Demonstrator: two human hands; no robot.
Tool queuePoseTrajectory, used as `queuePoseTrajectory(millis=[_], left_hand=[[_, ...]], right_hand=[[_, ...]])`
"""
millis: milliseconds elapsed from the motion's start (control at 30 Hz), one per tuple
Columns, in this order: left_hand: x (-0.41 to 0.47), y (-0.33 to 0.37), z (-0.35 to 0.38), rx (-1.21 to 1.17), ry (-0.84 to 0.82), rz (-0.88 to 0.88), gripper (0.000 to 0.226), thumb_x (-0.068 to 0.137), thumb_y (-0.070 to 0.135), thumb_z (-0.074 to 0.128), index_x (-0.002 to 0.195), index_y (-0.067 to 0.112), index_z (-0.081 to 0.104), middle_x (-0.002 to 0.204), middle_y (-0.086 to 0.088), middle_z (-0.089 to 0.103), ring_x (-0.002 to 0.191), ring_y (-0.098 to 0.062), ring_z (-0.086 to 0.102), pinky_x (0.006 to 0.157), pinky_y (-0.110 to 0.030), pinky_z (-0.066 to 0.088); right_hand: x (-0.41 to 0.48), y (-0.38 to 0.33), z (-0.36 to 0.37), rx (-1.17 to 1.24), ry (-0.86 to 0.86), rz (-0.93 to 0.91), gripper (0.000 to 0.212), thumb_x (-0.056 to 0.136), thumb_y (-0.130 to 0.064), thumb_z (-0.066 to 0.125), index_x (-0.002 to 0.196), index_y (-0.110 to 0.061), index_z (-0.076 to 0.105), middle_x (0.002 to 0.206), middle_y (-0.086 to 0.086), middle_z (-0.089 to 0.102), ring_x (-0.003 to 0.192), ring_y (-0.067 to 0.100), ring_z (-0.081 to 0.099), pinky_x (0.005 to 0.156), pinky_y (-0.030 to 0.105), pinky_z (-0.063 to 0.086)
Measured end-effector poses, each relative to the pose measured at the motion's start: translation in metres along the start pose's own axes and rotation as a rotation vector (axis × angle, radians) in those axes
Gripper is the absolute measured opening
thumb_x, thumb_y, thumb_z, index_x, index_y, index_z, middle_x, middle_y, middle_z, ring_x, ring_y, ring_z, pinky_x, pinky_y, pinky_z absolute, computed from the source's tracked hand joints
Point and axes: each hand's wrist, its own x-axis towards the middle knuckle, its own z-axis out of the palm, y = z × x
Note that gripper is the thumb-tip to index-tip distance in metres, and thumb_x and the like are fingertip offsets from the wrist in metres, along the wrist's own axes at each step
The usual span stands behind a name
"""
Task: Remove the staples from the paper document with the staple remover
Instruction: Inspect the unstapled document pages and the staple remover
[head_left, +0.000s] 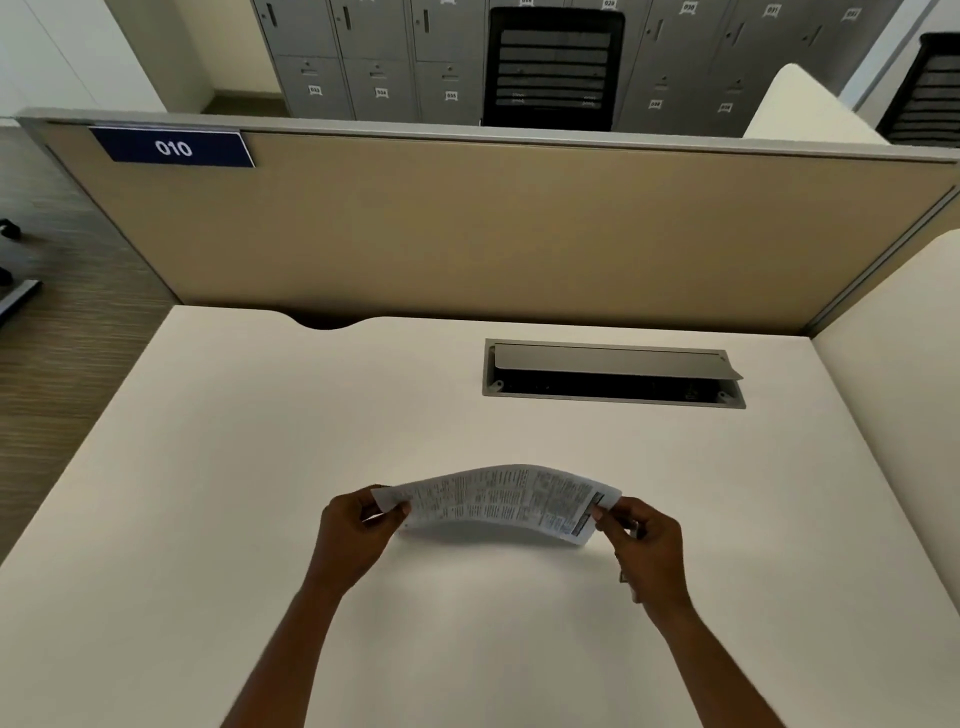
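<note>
A printed paper document hangs just above the white desk, arched upward in the middle. My left hand pinches its left end and my right hand pinches its right end, near a dark printed band. Small pale metallic bits show within my right hand's fingers; I cannot tell what they are. No staple remover lies in sight on the desk. Staples in the paper are too small to make out.
A recessed cable tray with its grey lid partly raised sits at the desk's back right. A tan partition with a blue "010" sign walls the far edge. A second white desk surface adjoins on the right.
</note>
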Motion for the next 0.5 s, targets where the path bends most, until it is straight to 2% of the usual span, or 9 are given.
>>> queuePoseTrajectory(millis=[100, 167, 300, 500], left_hand=[[-0.0013, -0.0046, 0.0056, 0.006, 0.022, -0.003, 0.014, 0.087, 0.002, 0.080, 0.093, 0.015, 0.081, 0.089, 0.007, 0.081, 0.089, -0.006, 0.077, 0.075, -0.011, 0.056], [0.0004, -0.0029, 0.0053, 0.020, 0.033, -0.007, 0.013, 0.087, 0.003, 0.080, 0.094, 0.014, 0.081, 0.088, 0.009, 0.081, 0.090, -0.005, 0.077, 0.076, -0.010, 0.056], [0.0041, -0.0021, -0.0007, 0.036, 0.043, -0.008, 0.023, 0.087, 0.007, 0.081, 0.091, 0.030, 0.078, 0.083, 0.028, 0.077, 0.088, 0.004, 0.075, 0.075, -0.007, 0.055], [0.0017, -0.0100, 0.0053, 0.077, 0.020, -0.031, 0.015, 0.088, 0.010, 0.080, 0.103, 0.015, 0.080, 0.076, 0.033, 0.073, 0.084, 0.011, 0.072, 0.074, -0.005, 0.054]], right_hand=[[0.0000, 0.0013, 0.0012, -0.036, -0.014, -0.012, 0.006, 0.087, -0.005, 0.075, 0.090, -0.010, 0.076, 0.085, 0.008, 0.077, 0.042, -0.003, 0.052, 0.044, 0.006, 0.037], [0.0009, -0.0006, 0.0005, -0.045, -0.023, -0.034, 0.007, 0.087, -0.004, 0.075, 0.092, -0.008, 0.076, 0.085, 0.007, 0.077, 0.043, -0.004, 0.053, 0.044, 0.005, 0.038], [0.0036, -0.0015, -0.0021, -0.040, -0.015, -0.069, 0.008, 0.087, -0.006, 0.075, 0.093, -0.012, 0.076, 0.086, 0.002, 0.077, 0.044, -0.003, 0.054, 0.044, 0.005, 0.038], [0.0036, 0.0038, 0.0026, -0.068, -0.024, -0.067, 0.008, 0.088, -0.006, 0.074, 0.091, -0.014, 0.076, 0.086, 0.002, 0.078, 0.049, -0.001, 0.057, 0.044, 0.009, 0.041]])
